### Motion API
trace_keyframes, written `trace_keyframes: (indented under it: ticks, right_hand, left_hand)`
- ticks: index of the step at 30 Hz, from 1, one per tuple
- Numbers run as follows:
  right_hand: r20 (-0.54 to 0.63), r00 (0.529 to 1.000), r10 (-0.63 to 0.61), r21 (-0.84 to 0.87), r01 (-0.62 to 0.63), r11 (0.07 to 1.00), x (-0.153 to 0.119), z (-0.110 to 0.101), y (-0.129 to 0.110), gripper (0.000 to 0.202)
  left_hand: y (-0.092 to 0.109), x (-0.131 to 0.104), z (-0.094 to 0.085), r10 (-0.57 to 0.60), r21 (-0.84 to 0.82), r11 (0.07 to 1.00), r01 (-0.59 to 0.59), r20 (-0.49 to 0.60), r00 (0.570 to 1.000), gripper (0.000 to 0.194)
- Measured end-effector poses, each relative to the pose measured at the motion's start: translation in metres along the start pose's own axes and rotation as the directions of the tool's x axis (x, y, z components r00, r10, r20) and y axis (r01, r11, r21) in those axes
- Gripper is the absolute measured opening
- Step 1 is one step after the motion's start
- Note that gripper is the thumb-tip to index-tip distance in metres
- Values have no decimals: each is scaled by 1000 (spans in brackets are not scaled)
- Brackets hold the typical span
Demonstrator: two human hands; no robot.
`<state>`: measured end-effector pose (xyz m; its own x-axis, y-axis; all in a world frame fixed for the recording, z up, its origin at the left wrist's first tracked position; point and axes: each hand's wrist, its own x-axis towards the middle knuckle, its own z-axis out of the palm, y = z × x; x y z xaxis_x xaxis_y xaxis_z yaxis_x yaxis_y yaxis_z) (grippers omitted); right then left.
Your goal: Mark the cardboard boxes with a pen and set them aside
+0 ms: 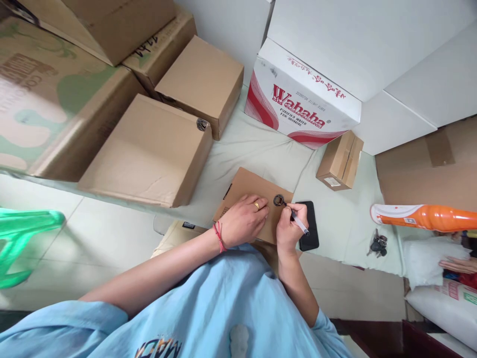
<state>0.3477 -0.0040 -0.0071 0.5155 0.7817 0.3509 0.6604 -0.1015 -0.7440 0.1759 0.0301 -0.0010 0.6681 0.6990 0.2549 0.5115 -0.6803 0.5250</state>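
Note:
A flat brown cardboard box (238,189) lies at the front edge of a cloth-covered table. My left hand (246,219) rests palm down on it, fingers stretched out, with a ring and a red wrist string. In my right hand (288,228) is a pen (300,223) with a pale barrel, its tip on the cardboard. Just by the tip is a dark ring-shaped mark (278,200); I cannot make out its details. A black phone (310,226) lies right of my right hand, partly behind it.
Large cardboard boxes (149,149) stand at left. A Wahaha carton (298,104) and a small box (340,160) stand behind. Keys (378,243) and an orange bottle (425,217) are at right, near another person's hand (460,265). A green stool (22,243) is at lower left.

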Motion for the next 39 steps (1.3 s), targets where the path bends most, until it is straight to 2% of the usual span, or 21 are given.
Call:
trace_keyframes:
  ticks: [12,32,39]
  right_hand:
    - [11,999,-40,-14,40,999,-1,-3,-1,11]
    - [111,983,-149,27,147,989,0,-2,-4,15]
    - [143,980,-137,18,136,991,2,1,-4,16]
  left_hand:
    - [-1,0,1,16,23,1000,-16,-20,1000,28]
    - [-1,-1,2,6,13,1000,-6,-10,1000,25]
    - [-1,-2,3,12,39,999,-11,-33,999,26]
